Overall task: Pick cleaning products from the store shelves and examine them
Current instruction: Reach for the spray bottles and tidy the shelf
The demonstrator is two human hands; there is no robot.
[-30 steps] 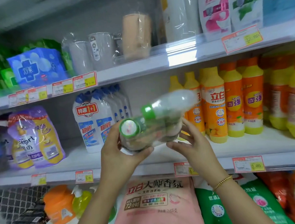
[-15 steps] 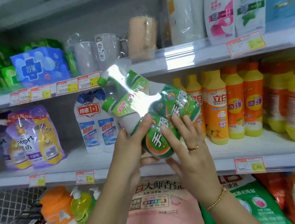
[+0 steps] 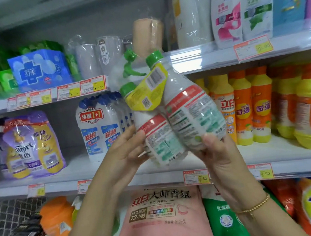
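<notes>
shelves: the middle shelf [image 3: 156,176] runs behind your hands, with orange dish soap bottles [image 3: 244,110] standing on it to the right.
bottle pack: the shrink-wrapped bottle pack [image 3: 184,115] is off the shelf, up in front of you between both hands. It's near upright with the green caps on top, leaning a bit left.
what changed: a second ago it lay sideways with the caps pointing at you. Half a second ago the green front labels faced you. Now it's flipped, so the back labels [image 3: 194,118] with the small print face you.
what that means: I'd say the pick is done and you're mid-exam. Front is checked, back is up next, then it goes back on the shelf.
right hand [image 3: 222,159]: it grips the lower right bottle, thumb on the front and fingers wrapped behind.
left hand [image 3: 124,152]: it holds the lower left side more loosely, thumb at the front and fingers running up the side.
yellow tag [image 3: 148,92]: it's tucked under the wrap near the necks, barcode showing.
trigger sprayer [image 3: 130,65]: green, sitting at the top of the pack.
</notes>
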